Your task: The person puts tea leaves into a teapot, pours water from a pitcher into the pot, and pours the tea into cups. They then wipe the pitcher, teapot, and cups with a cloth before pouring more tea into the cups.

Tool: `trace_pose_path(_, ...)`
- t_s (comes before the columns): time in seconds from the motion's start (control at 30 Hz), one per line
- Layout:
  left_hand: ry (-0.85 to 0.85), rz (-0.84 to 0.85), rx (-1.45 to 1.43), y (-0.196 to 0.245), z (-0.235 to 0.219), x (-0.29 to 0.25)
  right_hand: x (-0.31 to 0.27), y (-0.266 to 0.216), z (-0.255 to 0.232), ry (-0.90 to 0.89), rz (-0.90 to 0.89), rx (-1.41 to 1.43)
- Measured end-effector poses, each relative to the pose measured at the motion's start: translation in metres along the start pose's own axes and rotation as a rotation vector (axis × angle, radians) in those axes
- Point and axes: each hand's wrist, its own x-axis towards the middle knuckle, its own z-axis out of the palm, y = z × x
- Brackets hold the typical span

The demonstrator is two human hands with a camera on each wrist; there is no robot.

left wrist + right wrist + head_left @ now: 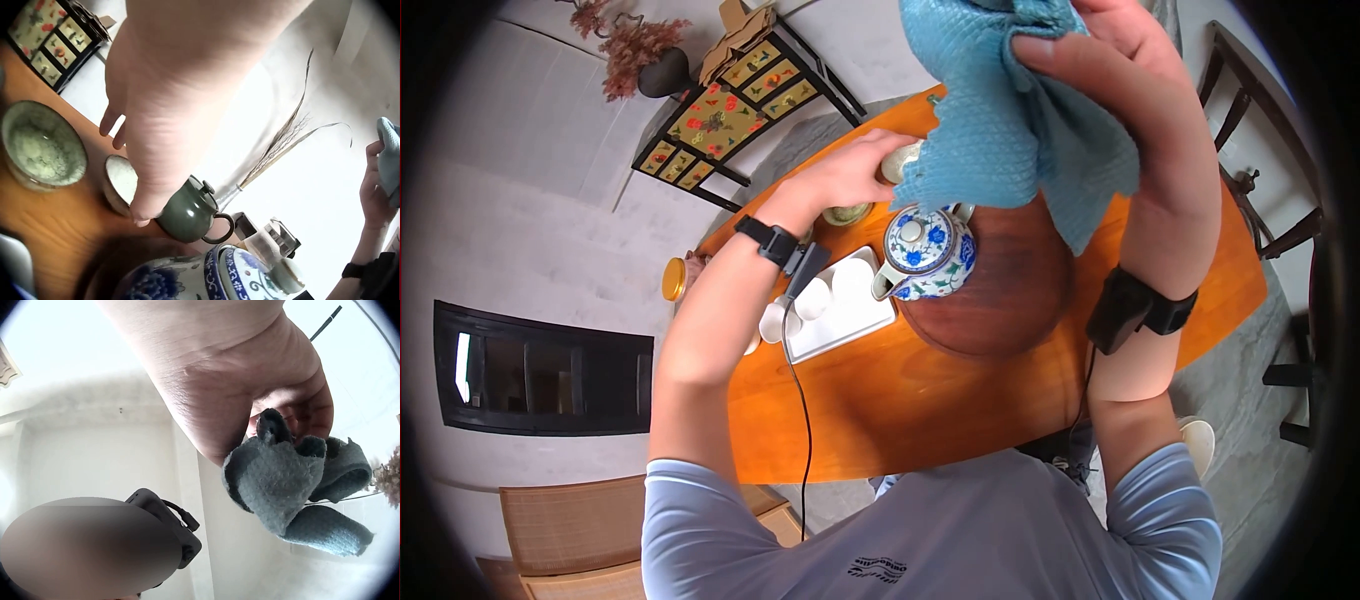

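Note:
My right hand (1135, 75) pinches a crumpled blue cloth (990, 130) raised high over the far side of the table, its ragged ends hanging down. With thumb and fingers at its sides, my left hand (850, 172) grips a small pale cup (900, 160); in the left wrist view the white inside of the cup (123, 177) shows between them. Beside that hand stands a green speckled bowl (44, 147). A blue-and-white flowered teapot (930, 255) is nearer my body, and a dark green teapot (187, 215) stands just past the cup.
A round dark wooden board (1010, 310) lies under the flowered teapot. Left of it a white tray (845, 337) carries several white cups. A gold-lidded jar (674, 280) is at the table's left edge. A cable (805, 420) hangs from my left wrist across the table (870, 420).

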Motion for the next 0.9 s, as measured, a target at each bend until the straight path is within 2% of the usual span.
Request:
trace_pose_path(0.07,0.019,-0.007,0.054,0.014,-0.004,0.005,0.0,-0.004,-0.001,-0.002,-0.007,0.017)
trace_pose_path(0.13,0.04,-0.022,0.077,0.037,-0.015,0.006,-0.002,-0.014,0.001,0.01,0.06,0.047)
trace_pose_path(0.17,0.041,-0.074,0.03,0.049,-0.021,0.006,-0.003,-0.017,0.002,0.016,0.08,0.056)
trace_pose_path(0.27,0.061,-0.107,0.007,0.052,-0.02,0.008,-0.004,-0.011,-0.002,0.046,0.07,0.03)
trace_pose_path(0.37,0.083,-0.103,0.013,0.056,-0.02,0.005,-0.001,-0.001,-0.007,-0.068,-0.055,0.07)
trace_pose_path(0.47,0.089,-0.102,-0.001,0.053,-0.018,0.005,-0.002,-0.009,-0.003,0.031,0.037,-0.005)
trace_pose_path(0.57,0.085,-0.115,0.035,0.055,-0.02,0.005,-0.002,-0.011,-0.006,-0.057,0.065,0.089)
trace_pose_path(0.63,0.074,-0.142,0.067,0.047,-0.02,0.004,0.0,-0.002,-0.01,-0.069,-0.024,0.061)
trace_pose_path(0.7,0.087,-0.156,-0.215,0.01,-0.013,0.002,0.0,-0.001,-0.011,-0.042,-0.04,-0.011)
trace_pose_path(0.77,0.146,-0.143,-0.205,-0.002,-0.016,-0.003,0.0,-0.003,-0.009,-0.013,-0.027,-0.073)
trace_pose_path(0.8,0.204,-0.13,-0.194,-0.009,-0.019,-0.008,-0.001,-0.004,-0.007,-0.024,-0.027,-0.006)
trace_pose_path(0.87,0.214,-0.15,-0.329,-0.001,-0.027,-0.027,0.001,-0.003,-0.006,-0.041,-0.028,0.063)
trace_pose_path(0.9,0.261,-0.164,-0.307,0.004,-0.032,-0.036,0.001,0.0,-0.008,-0.044,-0.014,0.06)
